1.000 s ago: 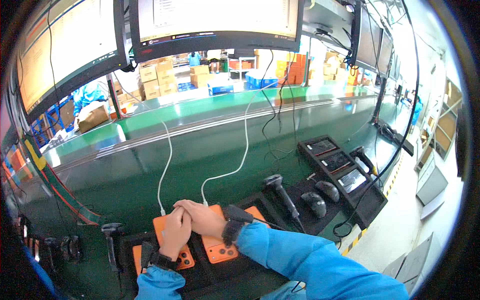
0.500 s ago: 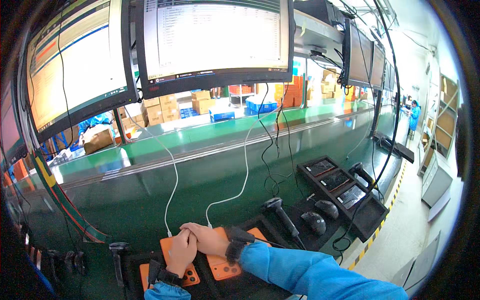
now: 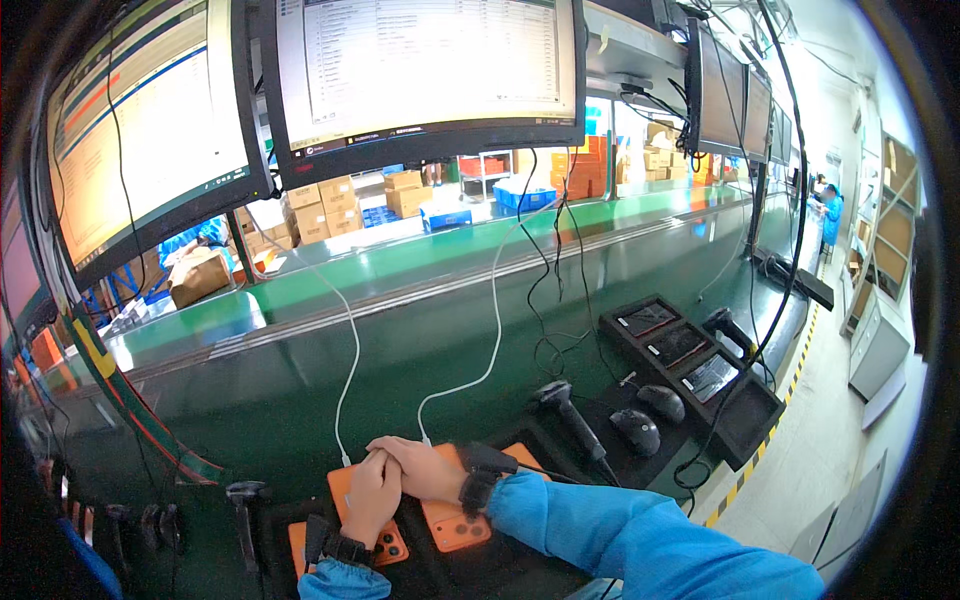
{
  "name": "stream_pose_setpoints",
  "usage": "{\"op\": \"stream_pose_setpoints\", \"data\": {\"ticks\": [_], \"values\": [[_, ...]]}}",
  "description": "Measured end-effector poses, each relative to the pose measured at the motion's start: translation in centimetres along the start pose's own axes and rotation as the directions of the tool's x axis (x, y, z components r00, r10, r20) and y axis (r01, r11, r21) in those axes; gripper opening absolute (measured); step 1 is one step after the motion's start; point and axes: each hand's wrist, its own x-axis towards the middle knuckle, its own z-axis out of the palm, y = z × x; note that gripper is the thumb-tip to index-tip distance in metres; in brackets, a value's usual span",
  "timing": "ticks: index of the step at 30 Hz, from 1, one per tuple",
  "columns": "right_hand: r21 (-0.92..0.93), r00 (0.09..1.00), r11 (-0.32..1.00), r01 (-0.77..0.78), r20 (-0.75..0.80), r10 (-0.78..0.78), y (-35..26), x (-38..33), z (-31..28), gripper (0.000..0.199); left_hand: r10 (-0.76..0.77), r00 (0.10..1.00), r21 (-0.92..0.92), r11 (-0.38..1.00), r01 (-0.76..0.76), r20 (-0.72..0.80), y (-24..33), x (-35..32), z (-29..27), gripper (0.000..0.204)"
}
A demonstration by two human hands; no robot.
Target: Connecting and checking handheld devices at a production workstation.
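Note:
My left hand point(image 3: 372, 498) and my right hand point(image 3: 425, 472) are brought together above several orange phones. The right hand's fingers are closed over the left hand's fingertips. The left hand's fingers are bent and pressed together, and whatever lies under them is hidden. Beneath the left hand is an orange phone point(image 3: 341, 483) with a white cable point(image 3: 346, 410) at its top end. Under the right hand lies another orange phone point(image 3: 445, 518), camera side up, also meeting a white cable point(image 3: 455, 388). Parts of further orange phones show at the left and right, partly covered by my wrists.
A barcode scanner point(image 3: 577, 430) and two black mice point(image 3: 636, 430) sit to the right. Beyond them is a black tray point(image 3: 742, 418) with dark phone-like devices in compartments. Another scanner point(image 3: 246, 525) stands at left. Monitors point(image 3: 430, 80) hang above the green bench point(image 3: 270, 400).
The view has shifted slightly, so the bench items appear a little lower and to the right. My hands stay together over the phones.

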Motion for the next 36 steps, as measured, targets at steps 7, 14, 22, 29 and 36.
{"op": "stream_pose_setpoints", "data": {"ticks": [7, 14, 22, 29, 36], "values": [[-0.007, 1.000, 1.000, 0.008, -0.004, -0.008, 0.00, 0.00, 0.14, 0.041, 0.015, 1.000, 0.001, 1.000, -0.015, -0.004, -0.39, -0.07, 0.07, 0.025], [-0.029, 1.000, 0.999, -0.014, 0.007, 0.014, -0.68, -0.05, -0.30, 0.040, -0.002, 1.000, -0.016, 1.000, 0.001, -0.010, -0.51, -0.04, 0.18, 0.025], [-0.025, 1.000, 1.000, 0.015, 0.000, -0.015, -0.27, -0.01, -0.03, 0.040, 0.007, 1.000, 0.002, 1.000, -0.007, -0.010, 0.17, -0.02, 0.00, 0.025], [-0.023, 1.000, 1.000, 0.008, 0.005, -0.008, -0.10, 0.03, 0.12, 0.040, 0.010, 1.000, 0.019, 1.000, -0.010, -0.006, -0.31, -0.02, -0.01, 0.025], [-0.039, 1.000, 0.999, -0.010, 0.021, 0.011, -0.46, 0.05, -0.06, 0.040, 0.010, 1.000, 0.029, 1.000, -0.009, -0.011, -0.40, -0.07, 0.02, 0.025]]}}
